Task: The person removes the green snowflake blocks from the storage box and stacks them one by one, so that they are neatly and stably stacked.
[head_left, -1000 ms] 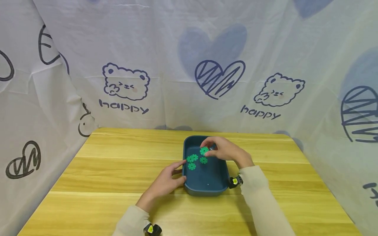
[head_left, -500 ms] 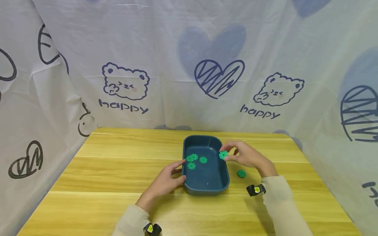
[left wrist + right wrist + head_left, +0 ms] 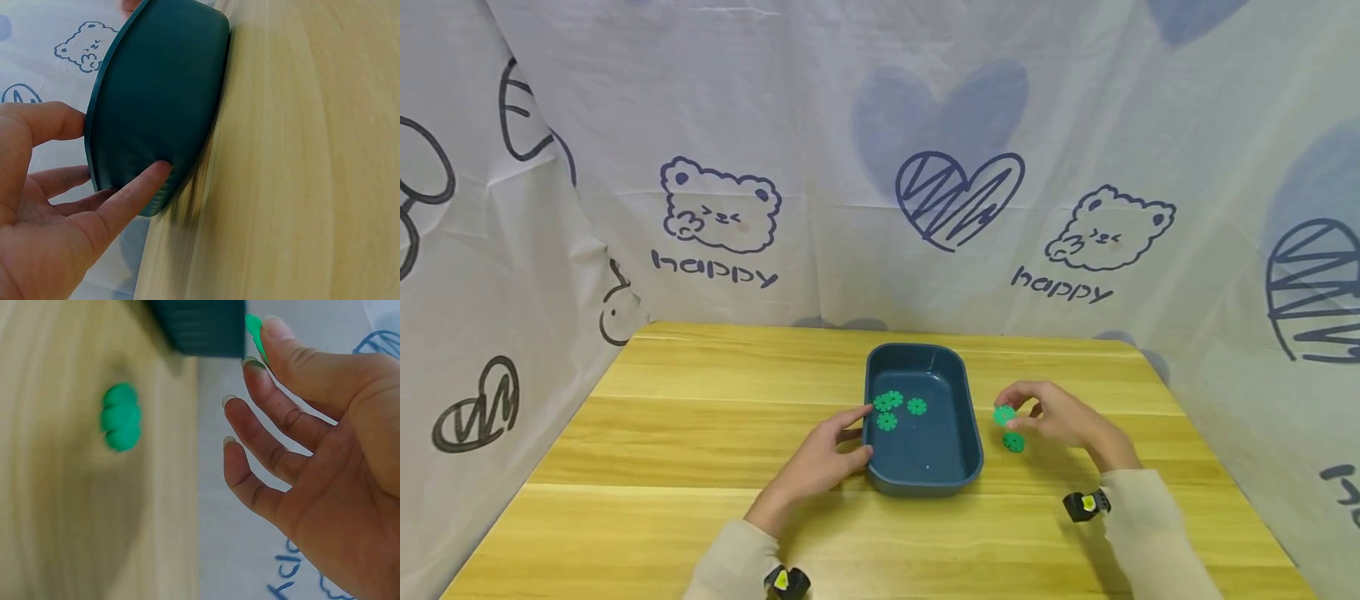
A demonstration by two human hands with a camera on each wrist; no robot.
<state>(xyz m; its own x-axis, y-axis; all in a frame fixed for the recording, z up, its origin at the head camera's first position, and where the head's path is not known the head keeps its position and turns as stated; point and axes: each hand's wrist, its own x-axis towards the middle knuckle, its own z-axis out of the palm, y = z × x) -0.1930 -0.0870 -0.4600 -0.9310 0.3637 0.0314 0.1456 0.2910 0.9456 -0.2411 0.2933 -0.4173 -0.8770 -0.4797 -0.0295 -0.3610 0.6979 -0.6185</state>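
Soft, diffuse light filled the head view, leaving a tiny glint low in the blue tray and a faint shadow beside the right sleeve. In the right wrist view, the green notched disc at left and the counter were blurred.

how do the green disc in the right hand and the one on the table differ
The held disc is pinched by the right hand; the table disc lies untouched. The held disc is raised; the table disc rests on the wood-grain tabletop. Both are green, round and notched around the edge.
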